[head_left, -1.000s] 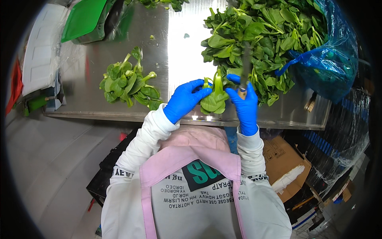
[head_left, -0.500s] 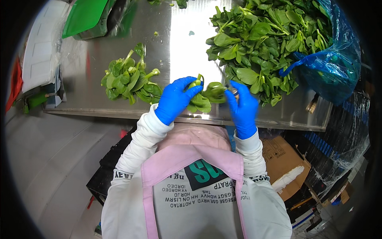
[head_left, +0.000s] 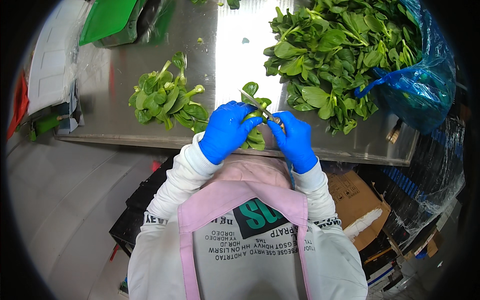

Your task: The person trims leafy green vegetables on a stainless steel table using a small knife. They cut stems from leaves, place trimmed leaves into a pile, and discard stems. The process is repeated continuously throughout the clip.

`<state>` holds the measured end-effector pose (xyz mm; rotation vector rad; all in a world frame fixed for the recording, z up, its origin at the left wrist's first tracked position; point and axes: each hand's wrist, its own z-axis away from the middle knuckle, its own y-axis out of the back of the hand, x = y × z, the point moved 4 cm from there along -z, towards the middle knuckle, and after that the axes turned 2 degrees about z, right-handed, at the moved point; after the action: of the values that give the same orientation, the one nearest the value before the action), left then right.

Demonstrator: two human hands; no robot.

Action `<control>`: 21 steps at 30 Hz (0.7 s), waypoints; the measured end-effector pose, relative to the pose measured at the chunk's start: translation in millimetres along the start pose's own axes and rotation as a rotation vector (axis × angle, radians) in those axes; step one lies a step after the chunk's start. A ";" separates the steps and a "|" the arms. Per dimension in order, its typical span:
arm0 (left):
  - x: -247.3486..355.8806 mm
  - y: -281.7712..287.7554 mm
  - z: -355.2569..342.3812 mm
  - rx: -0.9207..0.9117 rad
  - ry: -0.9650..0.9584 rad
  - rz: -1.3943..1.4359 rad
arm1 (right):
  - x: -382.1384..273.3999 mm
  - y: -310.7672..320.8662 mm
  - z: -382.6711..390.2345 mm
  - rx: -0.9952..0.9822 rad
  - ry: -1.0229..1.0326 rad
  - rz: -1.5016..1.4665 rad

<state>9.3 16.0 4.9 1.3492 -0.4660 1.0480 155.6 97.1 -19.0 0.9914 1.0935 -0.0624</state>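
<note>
My blue-gloved left hand (head_left: 225, 130) is closed on a leafy green (head_left: 252, 138) over the steel table's front edge. My blue-gloved right hand (head_left: 294, 137) grips a knife (head_left: 252, 100), its blade angled up to the left across the green's stem, just beside my left fingers. A small pile of trimmed greens (head_left: 160, 100) lies to the left, pale cut stems showing. At the back right a much larger heap of leafy greens (head_left: 325, 60) spills beside a blue plastic bag (head_left: 420, 95).
The steel table (head_left: 120, 65) carries a green-lidded container (head_left: 107, 20) at the back left, near stacked white trays (head_left: 52, 70). A short wooden-handled object (head_left: 393, 131) lies at the right. Below are a cardboard box (head_left: 357, 205) and a dark stand (head_left: 135, 215).
The knife has swung from pointing away from me to lying slanted across the held green. My right hand has moved inward toward my left, which has shifted slightly with the green.
</note>
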 end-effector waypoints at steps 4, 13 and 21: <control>-12.4 -5.1 4.5 0.141 -0.075 0.011 | 4.8 -11.8 -1.2 0.007 -0.064 -0.100; -6.9 22.6 8.0 0.250 -0.017 0.350 | 60.5 -20.8 -5.6 0.022 -0.280 -0.222; -29.2 28.8 -23.1 0.118 0.395 0.837 | 48.0 -14.2 -8.0 -0.026 -0.460 -0.583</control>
<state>-35.3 24.3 -7.4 1.0022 -0.6961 2.0080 167.0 113.9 -65.5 0.5652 0.9171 -0.7134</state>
